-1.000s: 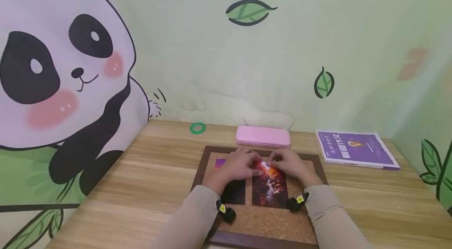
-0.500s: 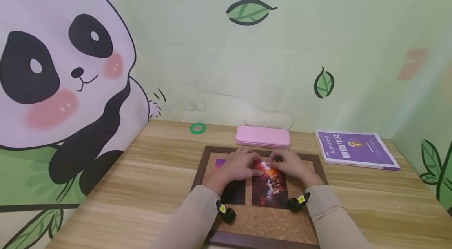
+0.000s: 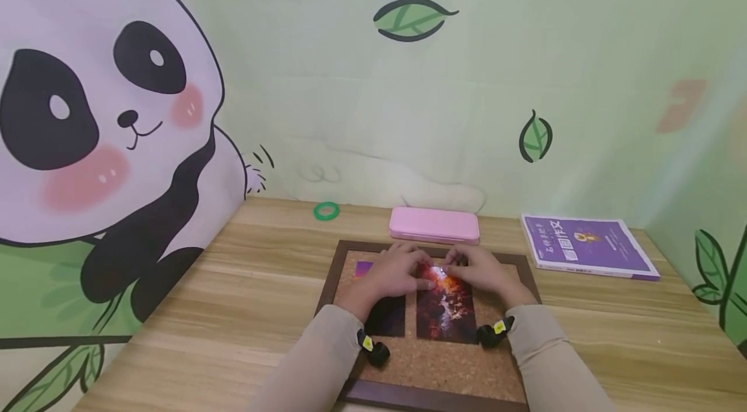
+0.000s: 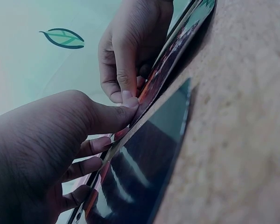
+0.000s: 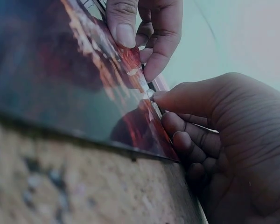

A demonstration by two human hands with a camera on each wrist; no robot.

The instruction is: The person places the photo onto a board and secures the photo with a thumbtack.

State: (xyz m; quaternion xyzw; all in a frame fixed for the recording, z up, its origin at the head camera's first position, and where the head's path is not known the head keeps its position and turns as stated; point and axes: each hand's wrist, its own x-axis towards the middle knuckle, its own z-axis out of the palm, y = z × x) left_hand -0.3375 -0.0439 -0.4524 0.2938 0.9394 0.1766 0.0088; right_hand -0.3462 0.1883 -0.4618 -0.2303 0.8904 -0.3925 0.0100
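A glossy red and orange photo print (image 3: 446,311) lies on a cork board (image 3: 432,366) with a dark wooden frame. My left hand (image 3: 397,272) holds its upper left part, thumb on the picture and fingertips by the top edge. At that top edge my right hand (image 3: 478,269) pinches a small clear push pin (image 5: 150,94) between thumb and curled fingers. The pin's point is hidden. A second, darker print (image 3: 390,321) is on the cork to the left, partly covered by my left hand. In the left wrist view both thumbs nearly meet over the red print.
Behind the board a pink pencil case (image 3: 434,224) stands close to the frame. A purple book (image 3: 589,246) lies at the back right, a green tape ring (image 3: 326,211) at the back left. A printed cloth wall (image 3: 350,107) borders the wooden table (image 3: 257,295).
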